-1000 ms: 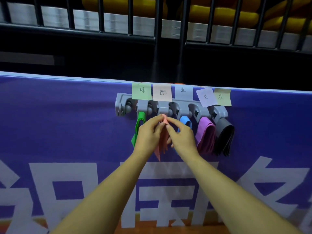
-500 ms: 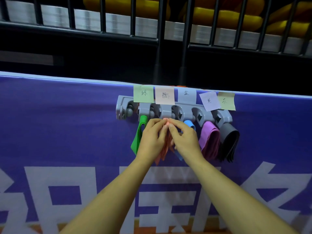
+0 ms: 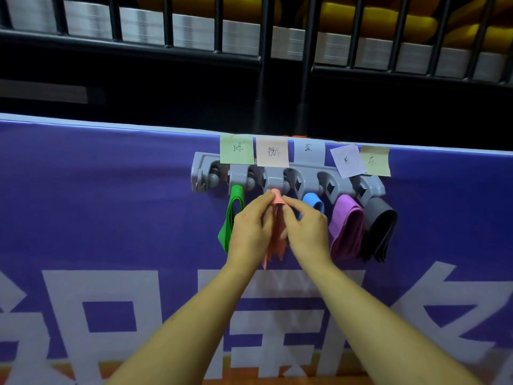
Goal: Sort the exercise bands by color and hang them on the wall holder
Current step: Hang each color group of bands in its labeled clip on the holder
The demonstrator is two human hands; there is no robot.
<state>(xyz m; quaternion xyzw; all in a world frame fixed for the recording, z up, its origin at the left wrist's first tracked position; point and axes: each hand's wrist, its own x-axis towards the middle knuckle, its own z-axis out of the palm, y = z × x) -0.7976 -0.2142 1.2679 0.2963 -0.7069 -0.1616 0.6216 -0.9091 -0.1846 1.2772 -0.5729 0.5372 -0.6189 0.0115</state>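
Green band (image 3: 231, 218) and blue band (image 3: 313, 202) flank pinched pink band (image 3: 277, 218)

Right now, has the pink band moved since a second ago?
No. The pink band stays just under the grey holder, below the pink note, pinched by left hand and right hand.

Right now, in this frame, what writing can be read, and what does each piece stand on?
"绿": handwritten on the pale green sticky note.
"粉": scrawled on the pink sticky note.
"蓝": on the pale blue sticky note.
"紫", probably: on the tilted lilac sticky note.
"灰", probably: on the yellow sticky note.
Large white printed characters on the purple banner: cut off by the frame edge, not readable.
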